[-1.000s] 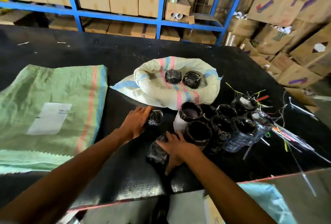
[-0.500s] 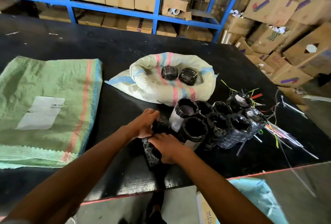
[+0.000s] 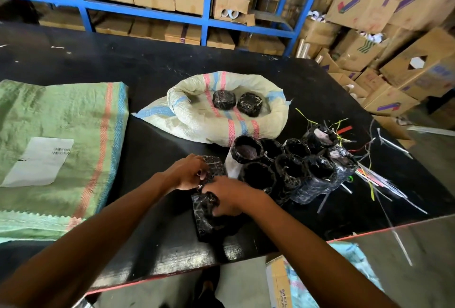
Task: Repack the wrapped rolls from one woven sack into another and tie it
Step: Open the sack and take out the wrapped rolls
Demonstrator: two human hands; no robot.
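Observation:
A cream woven sack (image 3: 197,120) with pink and blue stripes lies rolled open at the table's middle, with two black wrapped rolls (image 3: 222,99) inside. A flat green woven sack (image 3: 61,120) lies at the left. Several black wrapped rolls (image 3: 290,169) stand clustered right of my hands. My left hand (image 3: 188,172) grips a small wrapped roll (image 3: 215,163). My right hand (image 3: 229,197) grips a longer wrapped roll (image 3: 204,216) lying near the table's front edge. The two hands touch.
Loose plastic strips (image 3: 369,182) are scattered at the right of the black table (image 3: 147,73). Blue shelving (image 3: 209,19) with cartons stands behind, and cardboard boxes (image 3: 406,61) pile at the right. A box and blue sack (image 3: 307,280) lie on the floor below.
My hands came together from apart, bringing the small roll and the long roll against each other. The camera tilted slightly down and closer.

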